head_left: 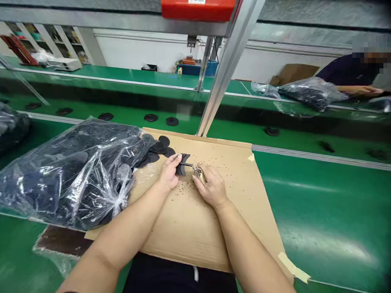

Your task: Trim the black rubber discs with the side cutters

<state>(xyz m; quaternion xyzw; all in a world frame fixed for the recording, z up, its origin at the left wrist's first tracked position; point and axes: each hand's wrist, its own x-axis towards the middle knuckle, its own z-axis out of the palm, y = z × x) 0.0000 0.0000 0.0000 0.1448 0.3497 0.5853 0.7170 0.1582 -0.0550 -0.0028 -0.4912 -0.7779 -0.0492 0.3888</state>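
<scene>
My left hand (170, 172) is closed on a black plastic part (183, 167) with curved blades and a thin stem that points right. In my right hand (210, 184) is a small pair of metal cutting pliers (197, 169), its jaws at the end of the stem. Whether the jaws are closed on the stem is too small to tell. Under both hands lies a cardboard sheet (183, 228), strewn with tiny dark scraps. Beside my left hand, black round parts (155, 148) spill from the mouth of a large clear plastic bag (76, 175) full of them.
A conveyor belt (189, 116) beyond the cardboard carries several black round parts (150, 117). A metal post (226, 69) rises at the cardboard's far edge. Across the line, a person (351, 75) works beside another filled plastic bag (314, 91). A red box (197, 10) hangs overhead.
</scene>
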